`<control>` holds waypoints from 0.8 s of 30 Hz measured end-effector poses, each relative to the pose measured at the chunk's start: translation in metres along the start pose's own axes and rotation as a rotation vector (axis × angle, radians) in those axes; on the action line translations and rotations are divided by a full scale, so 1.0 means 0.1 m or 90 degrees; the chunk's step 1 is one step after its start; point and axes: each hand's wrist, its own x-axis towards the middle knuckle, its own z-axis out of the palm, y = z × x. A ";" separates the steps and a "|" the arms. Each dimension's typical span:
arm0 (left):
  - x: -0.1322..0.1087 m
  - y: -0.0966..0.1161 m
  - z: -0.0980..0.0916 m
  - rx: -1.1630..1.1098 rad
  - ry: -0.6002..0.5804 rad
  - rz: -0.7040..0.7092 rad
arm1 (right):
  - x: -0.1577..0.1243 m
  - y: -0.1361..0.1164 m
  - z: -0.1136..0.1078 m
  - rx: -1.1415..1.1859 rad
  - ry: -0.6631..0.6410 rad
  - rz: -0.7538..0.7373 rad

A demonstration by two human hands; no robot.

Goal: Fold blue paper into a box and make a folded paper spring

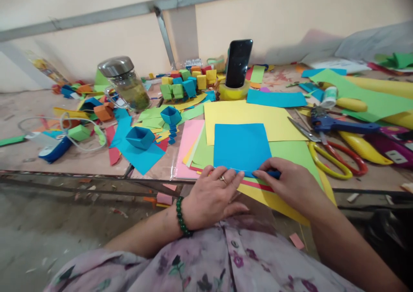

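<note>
A blue paper square [241, 143] lies on a stack of coloured sheets at the table's front edge. My left hand [211, 193] rests flat along its lower left edge, fingers stretched out, pressing it down. My right hand [287, 182] is closed at the lower right corner of the square. A slim dark blue tool [274, 174] shows between its fingers; its tip is hidden, so I cannot tell its exact kind. A thin, pale, shiny strip runs along the bottom edge between the two hands. Beneath lie a yellow sheet [245, 113] and a green sheet [292, 152].
Scissors [335, 158] and blue-handled pliers [342, 124] lie at the right. A phone [239, 64] stands in a yellow tape roll [234, 90]. Folded paper pieces [183, 85], a glass jar [129, 90] and blue paper boxes [140, 137] stand behind and left.
</note>
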 end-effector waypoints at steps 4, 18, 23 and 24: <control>0.03 -0.01 0.06 -0.005 -0.066 -0.029 | 0.00 -0.02 -0.01 -0.005 -0.015 0.006; 0.13 0.02 0.03 0.045 -0.081 -0.046 | -0.15 -0.09 0.00 -0.241 0.143 -0.448; 0.11 0.00 0.03 0.037 -0.085 -0.064 | -0.21 0.05 -0.09 -0.229 0.125 -0.457; 0.10 -0.01 0.03 0.036 -0.085 -0.065 | -0.23 0.09 -0.11 -0.225 0.129 -0.462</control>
